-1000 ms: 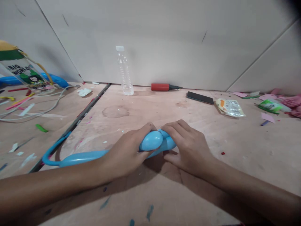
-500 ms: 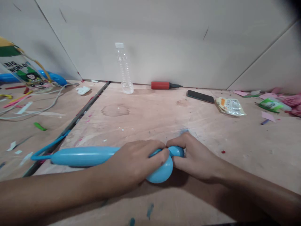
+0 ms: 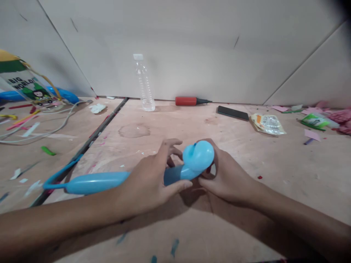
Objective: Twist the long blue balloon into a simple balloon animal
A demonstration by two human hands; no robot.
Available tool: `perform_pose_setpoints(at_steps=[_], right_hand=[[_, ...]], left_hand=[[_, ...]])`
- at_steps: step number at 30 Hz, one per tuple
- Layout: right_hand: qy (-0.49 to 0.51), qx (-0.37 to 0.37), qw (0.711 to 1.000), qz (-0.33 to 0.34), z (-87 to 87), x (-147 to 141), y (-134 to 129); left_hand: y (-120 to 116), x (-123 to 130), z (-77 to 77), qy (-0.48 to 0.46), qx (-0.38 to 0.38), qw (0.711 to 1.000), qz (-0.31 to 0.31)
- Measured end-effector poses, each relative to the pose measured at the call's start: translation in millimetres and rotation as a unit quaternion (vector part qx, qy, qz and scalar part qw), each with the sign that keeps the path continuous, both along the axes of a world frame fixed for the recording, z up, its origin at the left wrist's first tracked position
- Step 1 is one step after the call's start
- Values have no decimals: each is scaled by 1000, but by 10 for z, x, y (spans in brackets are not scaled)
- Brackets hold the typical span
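A long light-blue modelling balloon [image 3: 95,182] lies across the wooden surface in front of me, its thin uninflated tail curling back at the left. At its right end, rounded bubbles are bent up into a small cluster. My right hand [image 3: 230,177] grips this end from the right, its fingers partly hidden behind the bubbles. Around the balloon's middle, my left hand [image 3: 152,180] is loosened: the thumb stretches along the near side and the fingers are raised and apart on the far side.
Along the wall are a clear plastic bottle [image 3: 145,86], a red hand pump [image 3: 186,101], a black phone [image 3: 233,113] and a plastic packet [image 3: 267,124]. A printed clear bag [image 3: 27,86] and a white cable [image 3: 61,120] are at left. Pink scraps [image 3: 312,135] lie right; a gap [image 3: 101,126] crosses the boards.
My left fingers have let go of the bubbles and spread. The bubble cluster has turned upward and now shows between my hands. My right hand stays at the balloon's end.
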State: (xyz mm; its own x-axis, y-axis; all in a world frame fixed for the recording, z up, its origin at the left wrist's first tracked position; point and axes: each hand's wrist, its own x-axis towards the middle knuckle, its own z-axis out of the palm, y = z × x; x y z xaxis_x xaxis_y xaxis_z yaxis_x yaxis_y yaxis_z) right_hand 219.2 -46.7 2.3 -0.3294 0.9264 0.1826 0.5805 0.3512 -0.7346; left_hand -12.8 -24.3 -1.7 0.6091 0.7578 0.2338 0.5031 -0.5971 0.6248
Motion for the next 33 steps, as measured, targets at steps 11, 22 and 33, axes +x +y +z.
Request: perform_pose_setpoints(at_steps=[11, 22, 33], right_hand=[[309, -176, 933, 48, -176, 5, 54], [341, -60, 938, -15, -167, 16, 73], [253, 6, 955, -155, -258, 34, 119]], left_hand=[[60, -5, -43, 195, 58, 976, -77], [-60, 29, 158, 328, 113, 937, -23], [-45, -36, 125, 390, 198, 897, -62]])
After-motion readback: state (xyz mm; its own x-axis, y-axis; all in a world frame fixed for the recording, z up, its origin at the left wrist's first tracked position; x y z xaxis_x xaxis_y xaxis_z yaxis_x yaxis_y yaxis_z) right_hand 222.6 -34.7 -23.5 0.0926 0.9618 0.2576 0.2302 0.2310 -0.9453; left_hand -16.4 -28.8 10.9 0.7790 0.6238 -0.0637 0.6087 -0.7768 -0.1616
